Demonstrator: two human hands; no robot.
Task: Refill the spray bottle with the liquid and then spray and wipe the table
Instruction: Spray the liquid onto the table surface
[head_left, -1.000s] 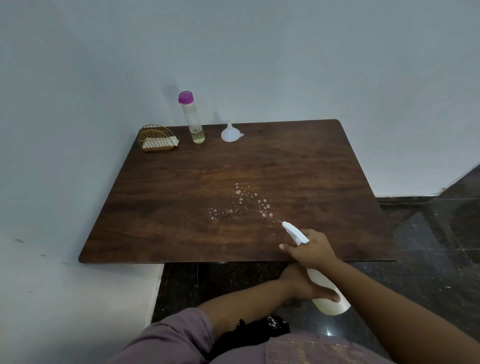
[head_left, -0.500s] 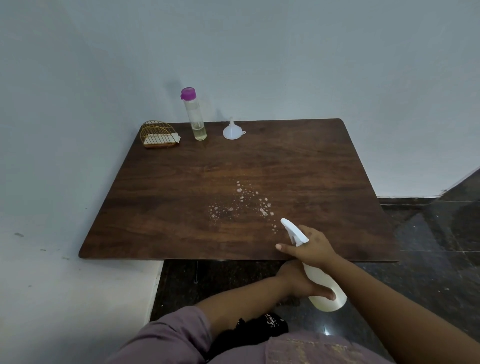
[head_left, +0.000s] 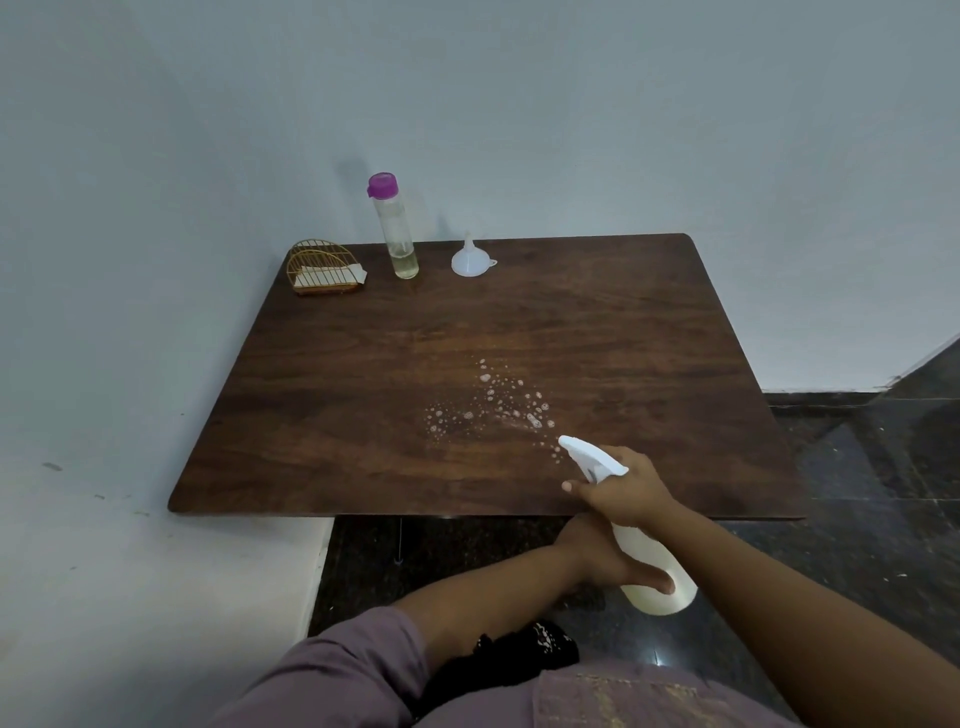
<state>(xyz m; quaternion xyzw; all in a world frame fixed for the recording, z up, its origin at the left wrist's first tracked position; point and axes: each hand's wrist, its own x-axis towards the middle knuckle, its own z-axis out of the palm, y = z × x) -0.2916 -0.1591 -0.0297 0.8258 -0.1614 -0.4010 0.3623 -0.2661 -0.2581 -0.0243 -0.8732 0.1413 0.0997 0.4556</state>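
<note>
A white spray bottle (head_left: 647, 564) is tilted over the near edge of the dark wooden table (head_left: 363, 415), nozzle pointing at the tabletop. My right hand (head_left: 626, 491) grips its neck and trigger. My left hand (head_left: 605, 558) holds the bottle's body from below. White foam droplets (head_left: 493, 402) dot the middle of the table just ahead of the nozzle. At the back left stands a clear bottle with a purple cap (head_left: 395, 226), a little yellowish liquid at its bottom. A white funnel (head_left: 470, 257) sits upside down beside it.
A gold wire holder with white napkins (head_left: 324, 267) sits at the table's back left corner. Pale walls close in behind and on the left. Dark glossy floor lies to the right and under the table's near edge.
The spray bottle and both hands have risen slightly and moved forward toward the table. The patch of droplets looks much the same.
</note>
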